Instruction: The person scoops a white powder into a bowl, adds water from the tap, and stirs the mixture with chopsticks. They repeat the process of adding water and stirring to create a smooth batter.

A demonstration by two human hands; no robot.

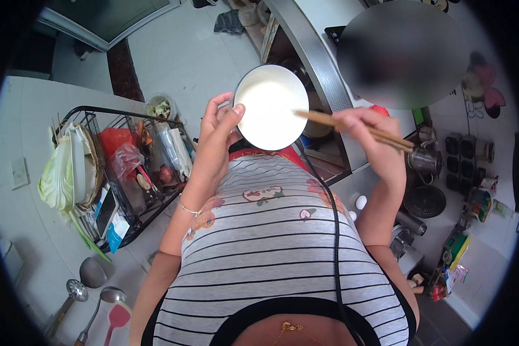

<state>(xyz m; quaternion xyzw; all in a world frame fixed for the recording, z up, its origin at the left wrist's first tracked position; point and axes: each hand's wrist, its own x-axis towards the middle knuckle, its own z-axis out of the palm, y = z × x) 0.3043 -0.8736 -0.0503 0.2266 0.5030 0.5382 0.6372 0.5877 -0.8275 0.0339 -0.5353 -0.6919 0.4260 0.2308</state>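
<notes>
A white round bowl with a dark rim (pixel 271 108) is held in front of my body by my left hand (pixel 218 123), its thumb over the rim. The inside is too bright to tell what it contains. Wooden chopsticks (pixel 389 138) are gripped in my right hand (pixel 370 129), to the right of the bowl. Their tips reach over the bowl's right edge; whether they touch anything inside I cannot tell. A black cord (pixel 335 225) hangs down along my striped shirt.
At the left stands a black wire rack (pixel 112 111) with bags and vegetables, a napa cabbage (pixel 58 177) beside it. Ladles (pixel 112 295) hang at the lower left. On the right, a counter holds white eggs (pixel 361 202), a black colander (pixel 424 201) and a glass jug (pixel 426 160).
</notes>
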